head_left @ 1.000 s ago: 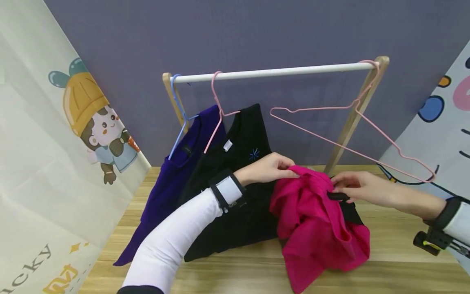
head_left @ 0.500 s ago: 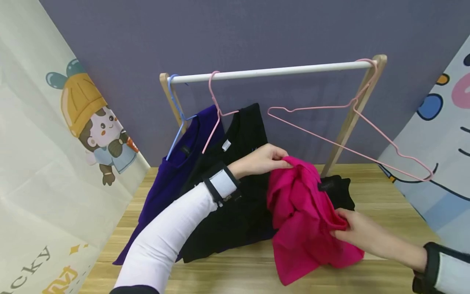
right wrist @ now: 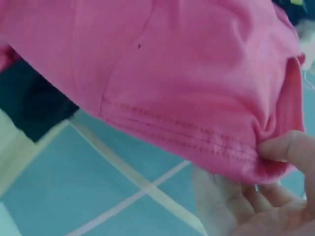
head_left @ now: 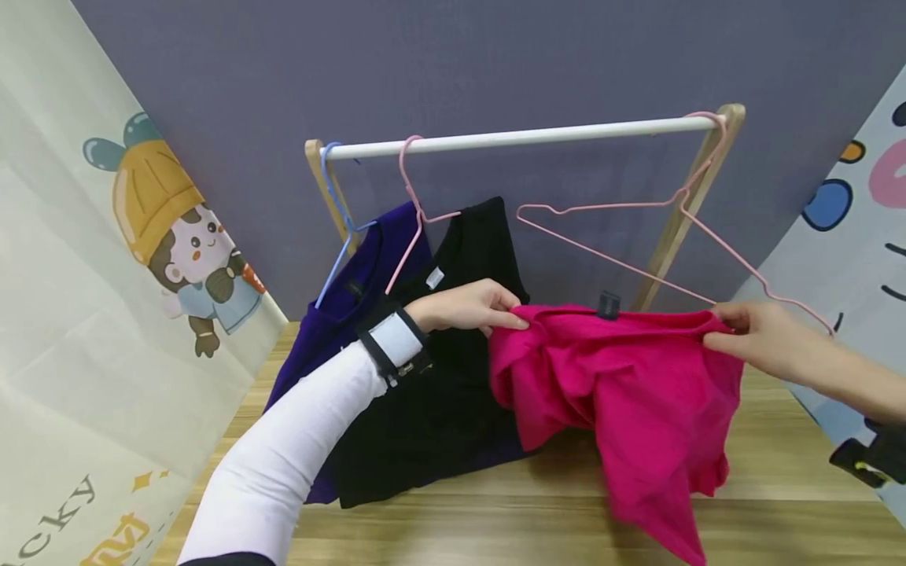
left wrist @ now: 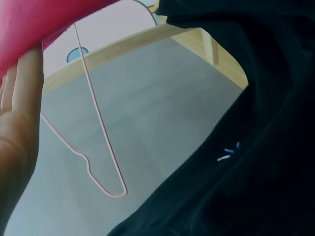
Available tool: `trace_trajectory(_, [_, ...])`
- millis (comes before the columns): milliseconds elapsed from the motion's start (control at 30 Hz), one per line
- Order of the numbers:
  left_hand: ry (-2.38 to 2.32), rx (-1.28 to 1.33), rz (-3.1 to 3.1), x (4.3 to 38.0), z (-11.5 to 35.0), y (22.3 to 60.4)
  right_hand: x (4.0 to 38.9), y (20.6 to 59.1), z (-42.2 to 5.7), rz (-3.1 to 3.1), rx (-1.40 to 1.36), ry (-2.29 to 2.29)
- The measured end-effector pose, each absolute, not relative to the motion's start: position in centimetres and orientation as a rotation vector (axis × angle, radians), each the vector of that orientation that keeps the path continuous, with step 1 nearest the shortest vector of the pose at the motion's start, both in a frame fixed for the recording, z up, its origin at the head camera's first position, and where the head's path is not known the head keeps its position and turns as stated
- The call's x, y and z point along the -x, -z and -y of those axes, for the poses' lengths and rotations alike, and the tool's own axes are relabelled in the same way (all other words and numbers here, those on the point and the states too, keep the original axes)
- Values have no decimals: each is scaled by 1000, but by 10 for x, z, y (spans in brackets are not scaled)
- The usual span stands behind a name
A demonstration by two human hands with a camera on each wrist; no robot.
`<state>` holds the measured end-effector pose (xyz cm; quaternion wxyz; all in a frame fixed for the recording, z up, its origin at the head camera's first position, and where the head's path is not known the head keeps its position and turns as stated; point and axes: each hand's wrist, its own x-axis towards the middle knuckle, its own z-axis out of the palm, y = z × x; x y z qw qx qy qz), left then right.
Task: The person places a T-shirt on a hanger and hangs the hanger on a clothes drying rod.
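Note:
A magenta shirt (head_left: 658,393) hangs spread between my two hands in the head view, its lower part draping toward the wooden table. My left hand (head_left: 470,305) pinches the left end of its upper edge. At the opposite end, my right hand (head_left: 767,338) grips the same edge between thumb and fingers. A dark label (head_left: 608,305) sticks up midway along that edge. In the right wrist view, the thumb presses on a stitched hem of the shirt (right wrist: 187,88), with fingers underneath. Just behind the shirt, a bare pink hanger (head_left: 602,207) hangs from the rack's right end.
The white rail (head_left: 524,140) of the rack has wooden end posts. On its left, a purple shirt (head_left: 336,295) hangs on a blue hanger (head_left: 333,189), and a black shirt (head_left: 425,417) on a pink hanger (head_left: 409,185). A grey wall stands behind; the wooden table (head_left: 439,538) lies below.
My right hand let go of the label area, took the shirt's edge lower down, then rose rightward. The bunched shirt is now stretched out sideways, its label upright. My left hand shifted slightly left.

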<state>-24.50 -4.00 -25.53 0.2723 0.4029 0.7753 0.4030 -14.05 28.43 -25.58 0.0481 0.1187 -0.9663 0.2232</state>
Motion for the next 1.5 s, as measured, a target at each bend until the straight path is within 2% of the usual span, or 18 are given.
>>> trace_trajectory(300, [-1040, -1036, -2030, 249, 54, 261, 148, 220, -274, 2724, -313, -599])
trace_trajectory(633, [-1261, -976, -1929, 254, 82, 262, 154, 181, -254, 2667, -288, -570])
trace_trajectory(833, [-1196, -1009, -2028, 255, 87, 261, 154, 186, -252, 2770, -304, -643])
trace_trajectory(1233, [-884, -1071, -2387, 245, 62, 287, 152, 204, -257, 2901, -371, -823])
trace_trajectory(1500, [-595, -1274, -2551, 229, 43, 305, 153, 213, -260, 2954, -357, -799])
